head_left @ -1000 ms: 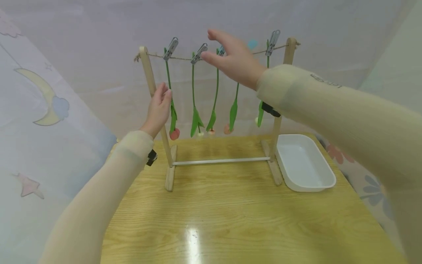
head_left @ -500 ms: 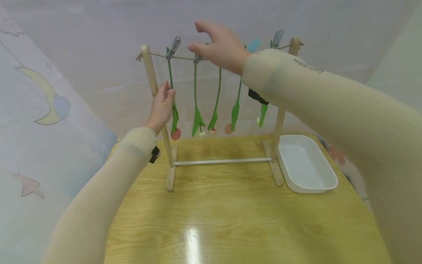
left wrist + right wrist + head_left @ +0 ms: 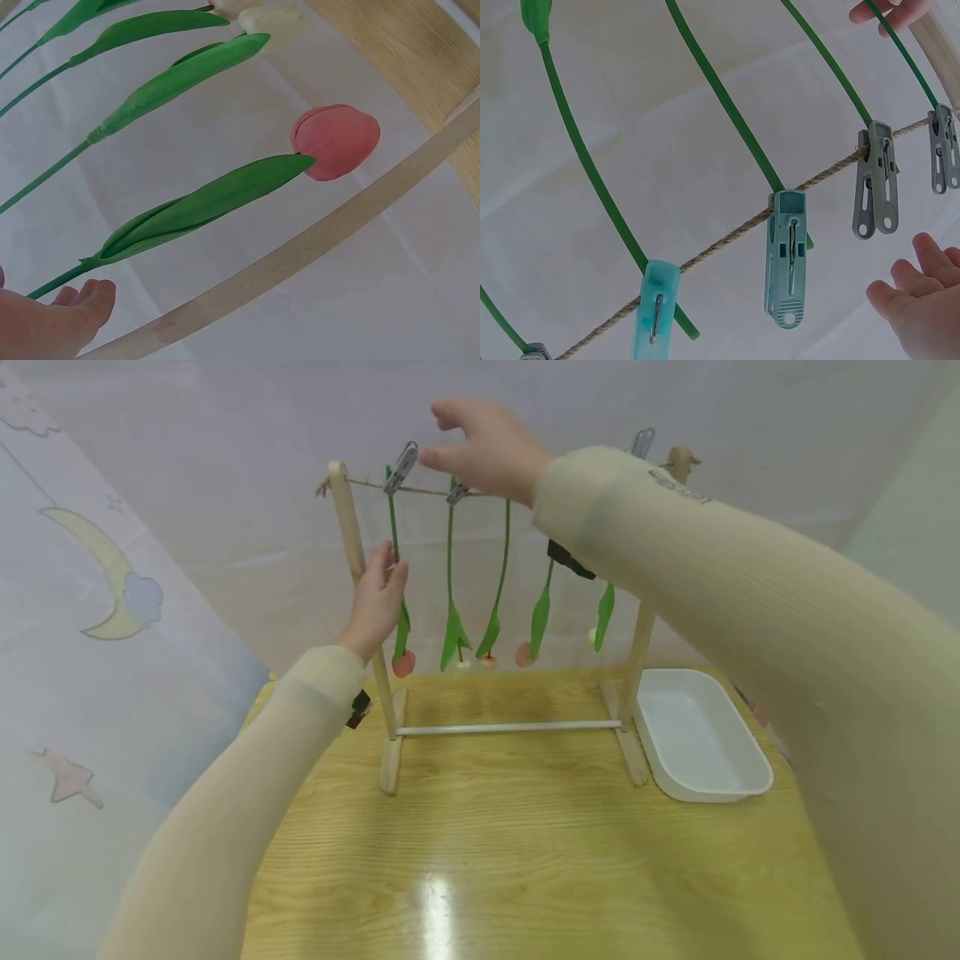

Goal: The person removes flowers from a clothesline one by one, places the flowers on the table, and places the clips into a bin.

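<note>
Artificial tulips hang head-down from a twine line [image 3: 727, 241], each stem clipped by a clothespin. My left hand [image 3: 377, 606] is beside the leftmost one, a pink-red tulip [image 3: 335, 142]; its green stem [image 3: 56, 282] passes between the loosely spread thumb and fingers. Up at the line, my right hand [image 3: 491, 453] has its thumb and fingers apart with nothing between them. It is close to the leftmost grey clothespin [image 3: 401, 468], which pins that tulip, and overlaps the second grey clothespin [image 3: 877, 180]. A teal clothespin [image 3: 786, 259] and a light blue clothespin [image 3: 656, 311] grip other stems.
The wooden rack [image 3: 347, 518] holding the twine stands on a wood-grain table [image 3: 525, 852], with a white crossbar [image 3: 510, 727] low between its feet. A white tray [image 3: 701, 735] sits by the right foot. Pale printed cloth [image 3: 225, 485] hangs behind.
My right hand has moved left and slightly up along the line toward the leftmost clothespin. The left hand stays by the pink-red tulip's stem, shifting only slightly in view.
</note>
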`<state>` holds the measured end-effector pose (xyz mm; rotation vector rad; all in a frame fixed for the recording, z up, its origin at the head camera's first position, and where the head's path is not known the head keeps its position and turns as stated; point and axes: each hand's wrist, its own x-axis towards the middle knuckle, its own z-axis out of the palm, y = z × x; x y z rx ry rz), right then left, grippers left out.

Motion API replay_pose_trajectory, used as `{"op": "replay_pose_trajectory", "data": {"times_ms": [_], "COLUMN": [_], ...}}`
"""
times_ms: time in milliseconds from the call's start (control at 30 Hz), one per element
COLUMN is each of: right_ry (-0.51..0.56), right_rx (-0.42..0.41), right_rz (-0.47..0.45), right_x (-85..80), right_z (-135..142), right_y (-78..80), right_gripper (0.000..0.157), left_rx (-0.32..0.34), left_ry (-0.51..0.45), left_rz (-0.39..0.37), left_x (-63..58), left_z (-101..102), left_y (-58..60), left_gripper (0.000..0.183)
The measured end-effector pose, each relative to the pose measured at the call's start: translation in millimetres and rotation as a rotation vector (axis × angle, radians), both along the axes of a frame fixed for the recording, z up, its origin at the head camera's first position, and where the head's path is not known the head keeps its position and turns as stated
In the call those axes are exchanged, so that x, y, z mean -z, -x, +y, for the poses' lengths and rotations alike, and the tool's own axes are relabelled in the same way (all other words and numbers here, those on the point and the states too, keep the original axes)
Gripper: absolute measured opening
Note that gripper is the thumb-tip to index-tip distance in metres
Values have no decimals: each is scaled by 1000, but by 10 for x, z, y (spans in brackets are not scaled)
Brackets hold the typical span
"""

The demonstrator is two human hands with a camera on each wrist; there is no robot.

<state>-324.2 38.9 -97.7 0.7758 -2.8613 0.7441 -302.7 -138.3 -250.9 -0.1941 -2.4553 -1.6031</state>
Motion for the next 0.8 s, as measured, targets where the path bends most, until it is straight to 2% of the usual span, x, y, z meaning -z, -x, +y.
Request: {"op": "replay_pose_trajectory", "data": {"times_ms": [367, 567, 800], "right_ry": [-112, -170, -191], "right_rx": [24, 11, 12], "right_rz": [-17, -12, 33], "right_x": [-86, -60, -50], "right_z": [-129, -268, -307], "right_y": [97, 198, 193], "right_gripper": [64, 61, 49], "left_rx": [21, -13, -39], "left_ry": [-5, -10, -61], "left_rz": [0, -4, -49], "left_x": [-9, -18, 1], "left_z": [60, 86, 171], "left_y": [-3, -7, 36], "left_gripper": [55, 51, 46]}}
